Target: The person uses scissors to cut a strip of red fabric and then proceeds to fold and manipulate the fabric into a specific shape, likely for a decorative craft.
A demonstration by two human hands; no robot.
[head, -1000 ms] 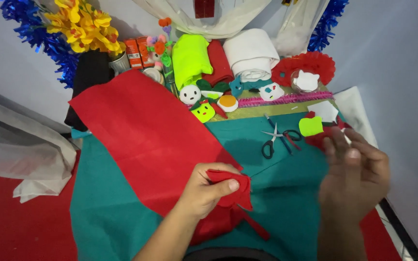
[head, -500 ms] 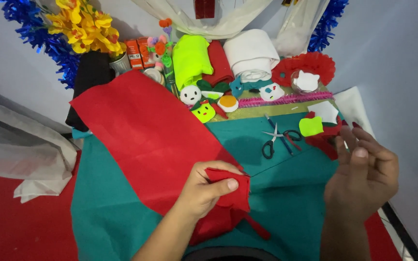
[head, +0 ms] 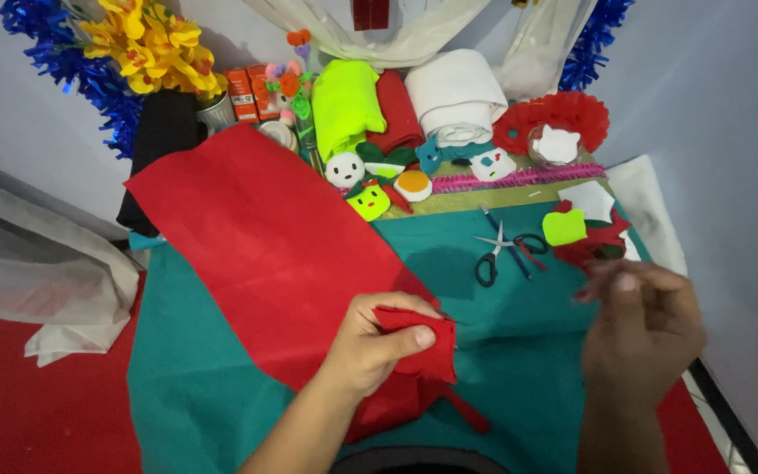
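A large sheet of red felt [head: 256, 237] is lying slantwise over the teal cloth [head: 195, 386], matte and soft-looking, its long edges cut straight. At the sheet's near end the left hand [head: 370, 347] is pinching a small folded red felt piece [head: 423, 347], thumb pressed on top and fingers curled tight underneath, so the grip is closed firmly on it. A narrow red strip [head: 467, 411] is trailing from that bunched end towards the viewer. Beyond the sheet's right edge, black-handled scissors [head: 502, 254] are lying flat on the teal cloth, blades shut. Farther right the right hand [head: 642, 329] is hovering, blurred, fingertips drawn together; I cannot tell whether it is holding anything. Just past it a lime felt cutout [head: 563, 226] is resting on red scraps.
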